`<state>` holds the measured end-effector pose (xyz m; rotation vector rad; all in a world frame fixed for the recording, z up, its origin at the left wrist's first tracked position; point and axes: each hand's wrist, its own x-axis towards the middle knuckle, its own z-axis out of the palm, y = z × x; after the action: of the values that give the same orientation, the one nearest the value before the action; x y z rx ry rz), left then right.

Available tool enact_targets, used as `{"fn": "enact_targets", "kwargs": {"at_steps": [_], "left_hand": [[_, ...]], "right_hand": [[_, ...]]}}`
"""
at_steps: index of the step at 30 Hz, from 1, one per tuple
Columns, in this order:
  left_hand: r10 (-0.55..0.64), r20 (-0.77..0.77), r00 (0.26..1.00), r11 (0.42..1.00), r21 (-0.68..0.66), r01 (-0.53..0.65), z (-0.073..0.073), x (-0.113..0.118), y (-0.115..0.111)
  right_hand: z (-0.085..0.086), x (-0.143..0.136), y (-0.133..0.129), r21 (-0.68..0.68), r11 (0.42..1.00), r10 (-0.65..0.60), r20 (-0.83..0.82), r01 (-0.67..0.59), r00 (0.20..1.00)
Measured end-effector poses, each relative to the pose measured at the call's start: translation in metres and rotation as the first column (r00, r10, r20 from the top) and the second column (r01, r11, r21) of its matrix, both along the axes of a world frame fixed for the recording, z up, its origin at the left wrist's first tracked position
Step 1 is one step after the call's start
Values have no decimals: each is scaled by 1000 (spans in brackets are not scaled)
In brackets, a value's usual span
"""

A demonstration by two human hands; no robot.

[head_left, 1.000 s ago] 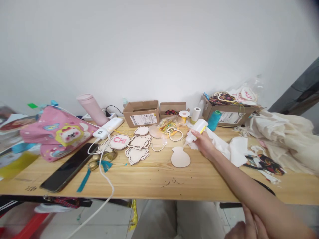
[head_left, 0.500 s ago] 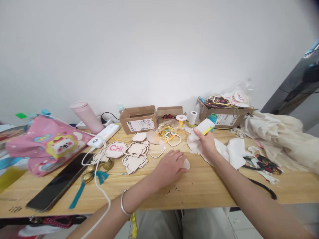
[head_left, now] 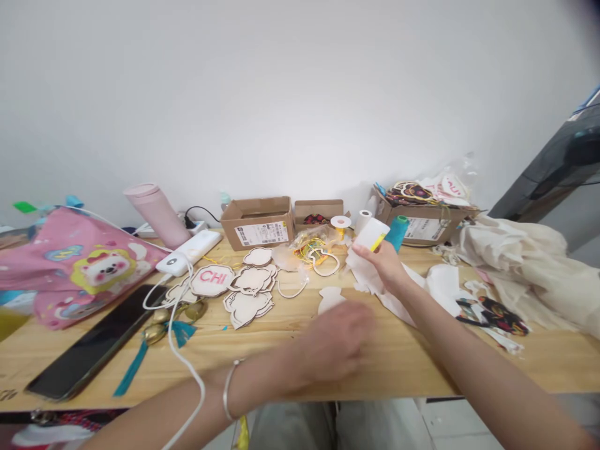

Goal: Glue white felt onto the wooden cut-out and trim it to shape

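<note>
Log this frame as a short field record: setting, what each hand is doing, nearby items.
Setting: light wooden table against a white wall.
Right hand: grips a white plastic glue bottle with a yellow label, above white tissue.
Left hand: blurred, over the table, holds nothing visible; silver bracelet on the wrist.
Nearest piece: pale gourd-shaped wooden cutout, just beyond the left hand.
Also: stack of wooden cutouts, pink bottle, black phone.

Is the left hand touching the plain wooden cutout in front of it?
Cannot tell. In the head view the blurred left hand overlaps the cutout's near edge, so neither contact nor a gap shows.
</note>
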<state>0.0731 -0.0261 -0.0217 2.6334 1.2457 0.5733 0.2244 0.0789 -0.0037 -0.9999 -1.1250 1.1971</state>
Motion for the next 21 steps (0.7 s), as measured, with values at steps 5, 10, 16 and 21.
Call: {"fn": "enact_targets", "kwargs": {"at_steps": [5, 10, 16, 21], "left_hand": [[139, -77, 987, 974, -171, -150, -8, -43, 31], [118, -68, 991, 980, -153, -127, -16, -37, 46], [44, 0, 999, 991, -128, -44, -12, -32, 51], [44, 46, 998, 994, -107, -39, -1, -41, 56]], "right_hand": [[-10, -1, -6, 26, 996, -88, -40, 89, 995], [-10, -1, -18, 34, 998, -49, 12, 49, 999], [-16, -1, -19, 86, 991, -109, 66, 103, 992], [-22, -3, -13, 117, 983, -142, -28, 144, 989]]}}
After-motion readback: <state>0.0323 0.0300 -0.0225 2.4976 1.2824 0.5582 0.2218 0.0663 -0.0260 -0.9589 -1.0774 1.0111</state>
